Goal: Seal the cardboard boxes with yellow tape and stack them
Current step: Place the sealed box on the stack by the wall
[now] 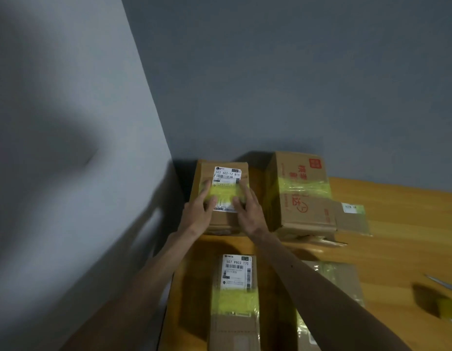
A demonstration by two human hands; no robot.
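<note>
Far lbl [227, 173]: "502 602-12 815"; near lbl [237, 272]: "507 P802 T70".

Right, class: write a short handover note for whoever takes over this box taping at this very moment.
Left hand and right hand: both flat, fingers pressing the yellow tape on the corner box.
Near box, taped, lies in front of it; big box, taped, stands to its right, a flat box beside that.
Scissors and what looks like the tape roll lie at the right of the table.
Done: corner, near and big box show tape.
Left: stacking; whether the corner box already sits on another, I cannot tell.
</note>
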